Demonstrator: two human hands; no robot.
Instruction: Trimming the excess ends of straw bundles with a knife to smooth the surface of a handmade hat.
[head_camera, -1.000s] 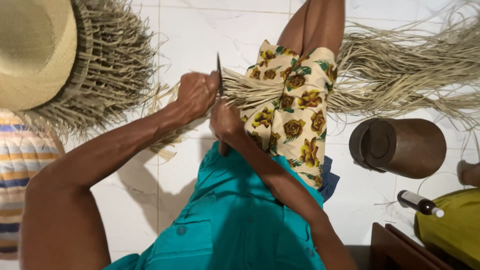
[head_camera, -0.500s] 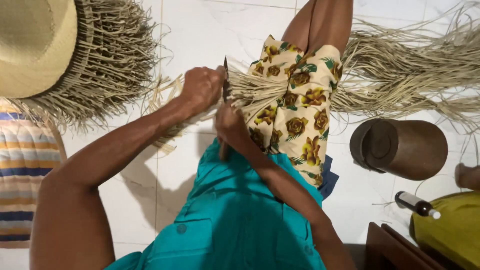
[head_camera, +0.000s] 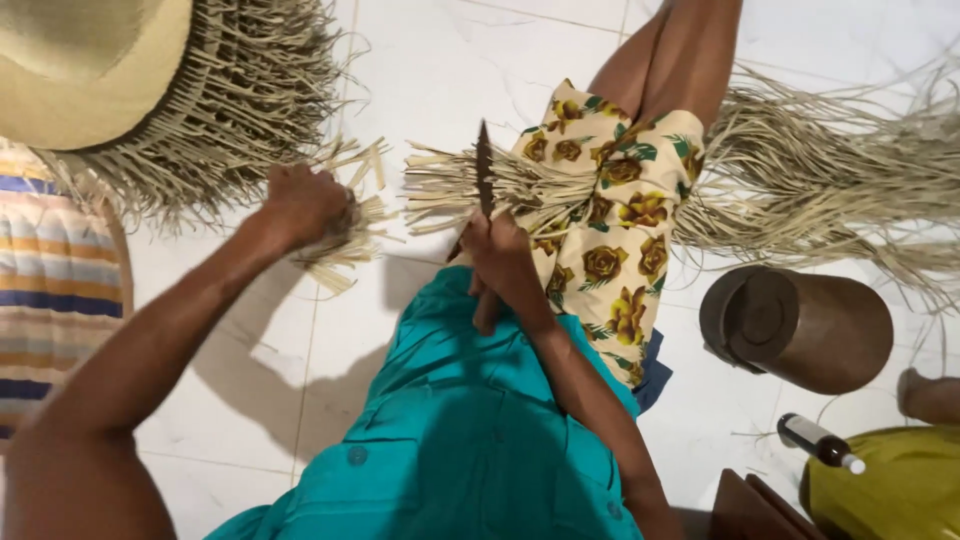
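Right hand (head_camera: 500, 262) fisted round dark-bladed knife (head_camera: 484, 180). Left hand (head_camera: 305, 205) clenched on cut pale straw strips (head_camera: 355, 215): light, dry, probably springy; best gripped bunched near cut ends.

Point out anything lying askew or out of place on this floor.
The brown pot lies tipped on its side near a small bottle, also lying flat. Cut straw ends are scattered by the left hand. The right hand holds a knife upright.

Left hand (head_camera: 305, 205) fisted, arm stretched out; right hand (head_camera: 500, 255) clenched tight, forearm angled in close.
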